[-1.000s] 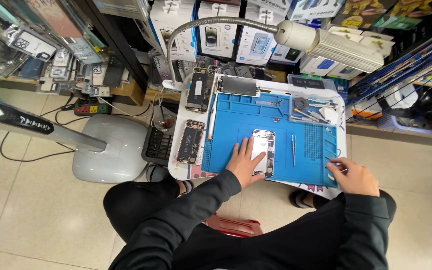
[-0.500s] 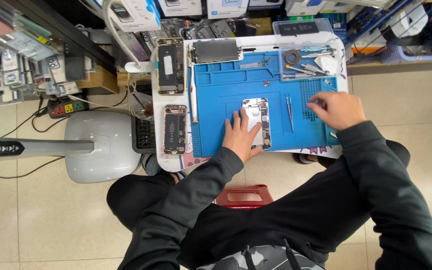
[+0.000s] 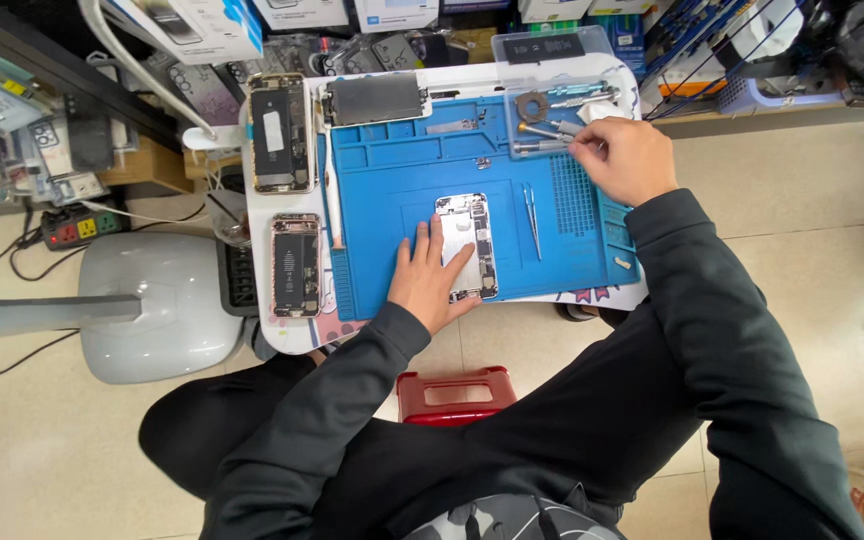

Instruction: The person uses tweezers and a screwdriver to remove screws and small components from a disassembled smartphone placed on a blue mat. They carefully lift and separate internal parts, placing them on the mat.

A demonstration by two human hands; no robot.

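Observation:
An opened phone [image 3: 470, 240] lies face down in the middle of a blue work mat [image 3: 392, 180]. My left hand [image 3: 430, 276] rests flat on its left edge and holds it in place. My right hand [image 3: 620, 158] is at the mat's upper right, fingers curled at a small tray of tools [image 3: 550, 112]; whether it grips one I cannot tell. Thin tweezers [image 3: 531, 214] lie on the mat between both hands.
Two more opened phones [image 3: 279, 132] [image 3: 297, 264] lie on the white table's left side, and a screen panel [image 3: 376, 98] at the top. A lamp base [image 3: 162, 305] stands left, a red stool [image 3: 454, 393] below. Boxes and shelves crowd the far edge.
My right hand has moved from the mat's lower right up to the tool tray. My left hand has stayed on the phone. The view has shifted downward.

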